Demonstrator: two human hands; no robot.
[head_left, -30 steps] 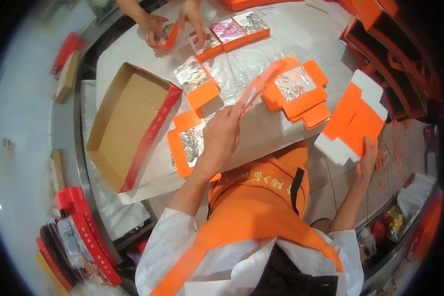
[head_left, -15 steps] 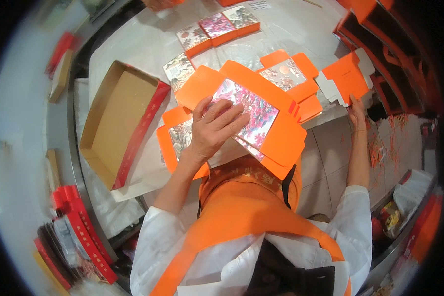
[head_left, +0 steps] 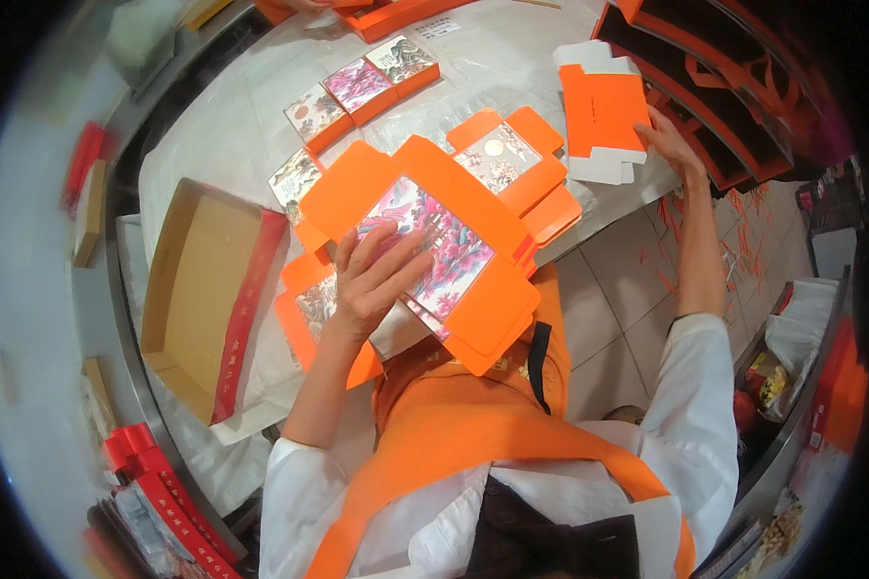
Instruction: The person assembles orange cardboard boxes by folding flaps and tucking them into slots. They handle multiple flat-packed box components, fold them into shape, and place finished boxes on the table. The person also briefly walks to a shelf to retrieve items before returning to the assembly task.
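My left hand (head_left: 365, 289) rests on the pink floral panel of an orange carton blank (head_left: 497, 304), its fingers outstretched and spread. That blank lies over others, with flaps standing out at its sides. To the right, my right hand (head_left: 671, 145) grips the right edge of a flat orange carton (head_left: 603, 111) with white tabs at both ends; its thumb side is partly hidden by the card. Between the two hands sits an orange blank with a pale landscape panel (head_left: 497, 159). Another grey landscape blank (head_left: 304, 314) shows beside my left wrist.
Small picture-topped boxes (head_left: 359, 85) form a row further back. An open brown cardboard tray (head_left: 198, 299) with a red side stands at left. Dark-lined orange boxes (head_left: 700, 68) are stacked at far right. Another person's hand (head_left: 309, 5) shows at the top edge.
My right hand has raised the flat orange carton up and leftward, over the table's right side. My left hand stays on the floral blank, its fingers now more spread. The view has shifted.
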